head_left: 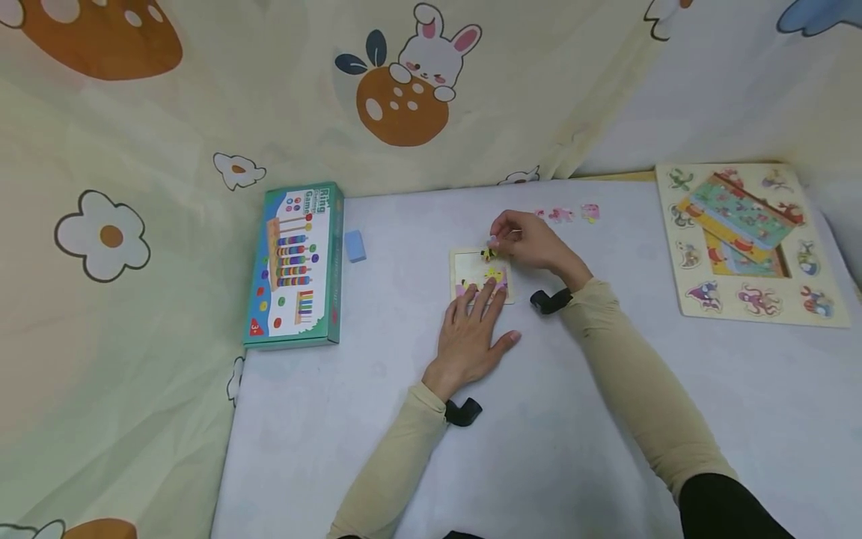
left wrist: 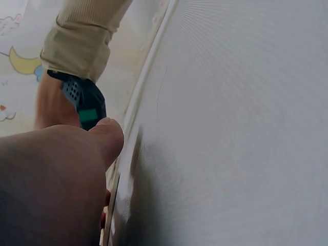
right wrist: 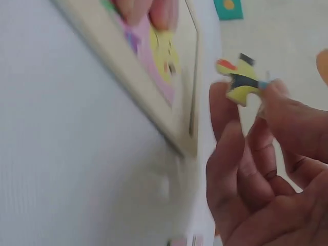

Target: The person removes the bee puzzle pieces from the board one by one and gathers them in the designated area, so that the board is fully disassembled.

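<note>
"What do the right fingers have?"
"They're clamped on a yellow-and-black puzzle piece (right wrist: 245, 82), pinched between the thumb and fingertips of the right hand (head_left: 528, 239). It's held clear of the puzzle tray (right wrist: 120, 56), by the tray's far edge."

"And the left hand (head_left: 471, 344)?"
"Fingers straight and slightly apart, tips resting at the tray's near edge, over pink-and-yellow pieces; thumb stretched out to the side."

"Where's the tray on the desk (head_left: 532, 359)?"
"Toward the far edge, around the middle. Loose pink pieces (head_left: 590, 213) lie to its right, nearer that edge."

"Farther out?"
"A blue block (head_left: 354, 245) just beside a game box (head_left: 292, 269) along the left edge, near the far left corner. By the far right corner, an animal board (head_left: 730, 292) carries colourful rectangles (head_left: 747, 209)."
</note>
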Demonstrator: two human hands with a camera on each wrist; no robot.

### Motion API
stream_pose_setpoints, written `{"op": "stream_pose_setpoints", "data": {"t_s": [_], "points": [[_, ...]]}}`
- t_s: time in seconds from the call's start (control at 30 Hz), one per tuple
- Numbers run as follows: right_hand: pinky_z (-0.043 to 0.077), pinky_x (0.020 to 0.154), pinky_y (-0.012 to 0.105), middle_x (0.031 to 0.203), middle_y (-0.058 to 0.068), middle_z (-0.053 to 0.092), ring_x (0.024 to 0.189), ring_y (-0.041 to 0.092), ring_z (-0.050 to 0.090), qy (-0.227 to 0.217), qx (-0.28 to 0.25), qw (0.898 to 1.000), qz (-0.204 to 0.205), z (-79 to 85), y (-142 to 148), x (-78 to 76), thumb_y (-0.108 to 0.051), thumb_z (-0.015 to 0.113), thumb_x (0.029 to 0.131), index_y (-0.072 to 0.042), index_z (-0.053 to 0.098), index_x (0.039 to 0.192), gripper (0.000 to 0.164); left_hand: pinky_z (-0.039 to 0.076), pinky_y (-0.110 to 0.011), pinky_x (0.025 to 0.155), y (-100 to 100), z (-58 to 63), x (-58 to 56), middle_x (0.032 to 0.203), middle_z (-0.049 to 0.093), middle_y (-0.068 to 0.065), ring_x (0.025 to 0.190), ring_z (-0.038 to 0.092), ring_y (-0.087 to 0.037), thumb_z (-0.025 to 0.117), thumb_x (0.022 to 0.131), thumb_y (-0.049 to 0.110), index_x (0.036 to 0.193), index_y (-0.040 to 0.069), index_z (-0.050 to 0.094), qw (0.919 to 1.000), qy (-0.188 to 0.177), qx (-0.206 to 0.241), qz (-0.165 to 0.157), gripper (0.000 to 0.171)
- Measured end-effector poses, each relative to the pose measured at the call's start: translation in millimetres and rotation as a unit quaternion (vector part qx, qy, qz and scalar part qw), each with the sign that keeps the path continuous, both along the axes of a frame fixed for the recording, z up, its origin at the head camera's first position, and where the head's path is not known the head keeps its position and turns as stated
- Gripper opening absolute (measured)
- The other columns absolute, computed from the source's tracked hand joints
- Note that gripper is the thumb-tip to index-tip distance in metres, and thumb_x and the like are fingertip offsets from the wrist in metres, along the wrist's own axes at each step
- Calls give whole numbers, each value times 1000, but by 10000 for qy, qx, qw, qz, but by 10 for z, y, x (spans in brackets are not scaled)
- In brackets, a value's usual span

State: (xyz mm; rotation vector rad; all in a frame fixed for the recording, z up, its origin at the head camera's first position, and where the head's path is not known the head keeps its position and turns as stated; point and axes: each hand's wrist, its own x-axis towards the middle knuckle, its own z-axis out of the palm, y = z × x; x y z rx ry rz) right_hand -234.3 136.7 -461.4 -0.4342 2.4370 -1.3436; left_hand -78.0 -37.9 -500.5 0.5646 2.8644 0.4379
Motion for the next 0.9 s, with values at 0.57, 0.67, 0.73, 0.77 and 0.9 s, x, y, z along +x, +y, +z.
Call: {"op": "stream_pose_setpoints", "data": {"t_s": [0.57,0.67,0.73,0.77,0.9], "points": [[52,66,19,111,20,75,83,19,73,205,-209,9929,-1154,53,505,48,-22,76,100,-8,69,134,37,15,-49,131,11,-1,-3,180,10,1,165,9,-30,45,107,63,172,24,18,10000,-81,-8,41,80],[52,72,13,121,21,74,90,7,70,296,-127,9926,-1175,56,611,73,-21,80,97,-9,69,138,44,15,-49,131,11,-8,-3,180,10,1,165,9,-29,45,108,63,172,24,18,10000,-53,-36,35,80],[51,76,9,125,22,72,94,-1,67,359,-83,9921,-1195,59,681,86,-20,81,96,-9,70,139,46,15,-49,131,9,-9,-2,180,11,1,165,9,-29,45,108,62,172,23,18,10000,-55,2,37,80],[51,77,8,126,23,72,94,-2,66,379,-104,9920,-1202,56,716,89,-19,82,95,-8,70,140,47,15,-49,131,7,-9,0,180,11,1,165,9,-30,46,108,62,172,23,18,10000,-53,11,35,80],[53,78,7,127,25,73,92,-8,66,489,-218,9899,-1311,31,861,94,-14,82,94,-5,71,137,45,15,-50,131,4,-9,2,180,12,0,165,9,-30,47,107,61,172,23,19,9999,-55,89,41,80]]}}
